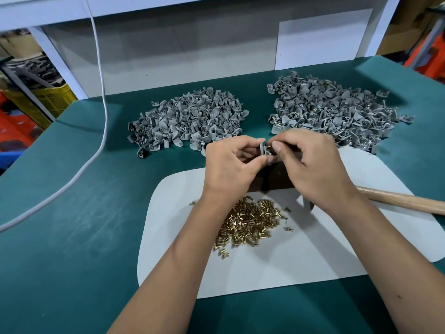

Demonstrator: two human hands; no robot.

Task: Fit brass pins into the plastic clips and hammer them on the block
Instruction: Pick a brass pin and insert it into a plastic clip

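Bright, even light falls from overhead. The arms cast soft shadows onto the table [72,249]. Wide-angle distortion bends the edges.

Two big heaps of grey plastic clips [187,116] [337,112], one scattered pile of small brass pins [250,222], one wooden hammer handle [404,201], two hands [231,162] [310,160].

1. The worktop [72,237] has a dark green surface.
2. A white mat [313,261] lies on it near the front edge, right of centre.
3. Two heaps of grey plastic clips rest directly on the green surface toward the back edge: the left heap [187,119] and the right heap [337,112], well apart.
4. A white cable [79,169] crosses the left side, running toward the left edge.
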